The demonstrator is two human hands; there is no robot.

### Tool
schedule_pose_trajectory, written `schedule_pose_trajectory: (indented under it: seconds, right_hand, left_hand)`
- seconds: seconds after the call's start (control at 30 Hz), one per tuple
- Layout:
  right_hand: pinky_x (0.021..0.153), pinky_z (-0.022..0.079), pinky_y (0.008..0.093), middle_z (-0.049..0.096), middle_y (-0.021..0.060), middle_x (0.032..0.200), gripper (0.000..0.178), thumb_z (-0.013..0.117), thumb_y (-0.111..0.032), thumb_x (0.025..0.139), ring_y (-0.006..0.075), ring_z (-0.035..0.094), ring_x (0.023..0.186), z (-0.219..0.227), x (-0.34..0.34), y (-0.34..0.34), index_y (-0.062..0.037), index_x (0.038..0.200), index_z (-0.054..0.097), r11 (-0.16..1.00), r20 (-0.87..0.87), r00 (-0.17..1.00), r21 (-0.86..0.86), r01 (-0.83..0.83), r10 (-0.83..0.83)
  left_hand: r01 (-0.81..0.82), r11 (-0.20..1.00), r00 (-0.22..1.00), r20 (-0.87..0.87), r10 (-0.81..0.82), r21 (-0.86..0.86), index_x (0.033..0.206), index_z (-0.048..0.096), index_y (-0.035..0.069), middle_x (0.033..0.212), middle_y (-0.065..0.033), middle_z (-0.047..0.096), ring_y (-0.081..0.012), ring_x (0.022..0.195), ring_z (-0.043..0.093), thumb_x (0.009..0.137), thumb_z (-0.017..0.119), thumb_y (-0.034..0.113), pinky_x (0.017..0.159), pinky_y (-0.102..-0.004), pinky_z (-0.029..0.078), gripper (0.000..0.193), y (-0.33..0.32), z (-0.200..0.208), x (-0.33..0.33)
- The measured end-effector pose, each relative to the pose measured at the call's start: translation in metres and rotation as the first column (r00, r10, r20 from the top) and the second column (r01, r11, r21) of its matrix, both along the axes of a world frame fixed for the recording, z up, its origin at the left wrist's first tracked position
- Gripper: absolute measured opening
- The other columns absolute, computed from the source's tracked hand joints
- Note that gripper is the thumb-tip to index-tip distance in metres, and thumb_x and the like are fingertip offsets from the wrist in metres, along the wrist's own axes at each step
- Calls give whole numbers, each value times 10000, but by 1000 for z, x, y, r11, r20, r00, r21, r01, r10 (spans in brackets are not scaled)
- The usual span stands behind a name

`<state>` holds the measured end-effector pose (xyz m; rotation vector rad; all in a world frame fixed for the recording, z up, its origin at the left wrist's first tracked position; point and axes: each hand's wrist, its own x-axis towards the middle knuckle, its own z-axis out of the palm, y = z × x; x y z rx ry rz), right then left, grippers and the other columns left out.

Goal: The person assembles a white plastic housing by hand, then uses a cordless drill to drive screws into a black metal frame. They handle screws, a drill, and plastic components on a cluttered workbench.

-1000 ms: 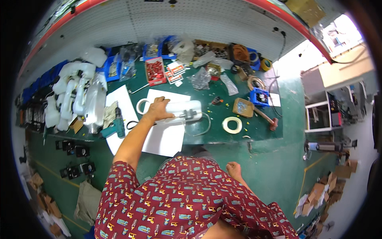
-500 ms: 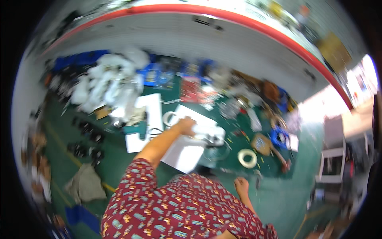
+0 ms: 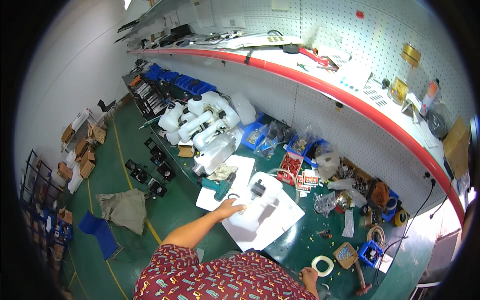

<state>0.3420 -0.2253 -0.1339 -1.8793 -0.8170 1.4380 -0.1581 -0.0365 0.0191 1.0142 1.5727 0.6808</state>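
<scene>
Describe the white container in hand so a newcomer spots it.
Find the green bench below the red-edged shelf, then the white sheets at its near edge. The white container there has a dark fitting. Unlike the clustered white containers farther left, it sits apart, gripped by the left hand.

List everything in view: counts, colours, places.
workbench: one, green, in front
paper: at least two sheets, white, on workbench
tank: one, white, dark fitting, over the paper
drill: one, green, left of tank
stacked tanks: several, white, back left
parts tray: one, red, beyond tank
tape roll: one, cream, front right
box: one, brown, right of tape roll
hammer: one, brown, beside box
parts bin: one, blue, right of box
shelf: one, red-edged, above workbench
chair: one, blue, floor at left
left hand: one, bare, on tank
right hand: one, bare, near tape roll
</scene>
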Motion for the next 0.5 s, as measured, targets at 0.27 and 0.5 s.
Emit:
schedule_pose_trajectory:
  seconds: [0.27, 0.5]
  right_hand:
    - [827, 545, 457, 764, 223, 979, 323, 666, -309, 936, 349, 736, 927, -16, -4, 4, -33, 1066, 774, 926, 580, 767, 52, -373, 276]
    - [755, 534, 423, 730, 179, 813, 332, 655, -329, 908, 244, 677, 760, 0, -70, -27, -26, 973, 775, 975, 490, 849, -7, -223, 198]
  left_hand:
    - [-457, 887, 721, 559, 409, -59, 1335, 579, 62, 1117, -97, 700, -233, 955, 733, 1009, 649, 287, 769, -422, 628, 403, 93, 21, -89]
    - [-630, 773, 530, 688, 496, -73, 1410, 523, 137, 1262, -174, 663, -375, 1044, 716, 944, 714, 405, 791, -644, 600, 570, 267, 33, -190]
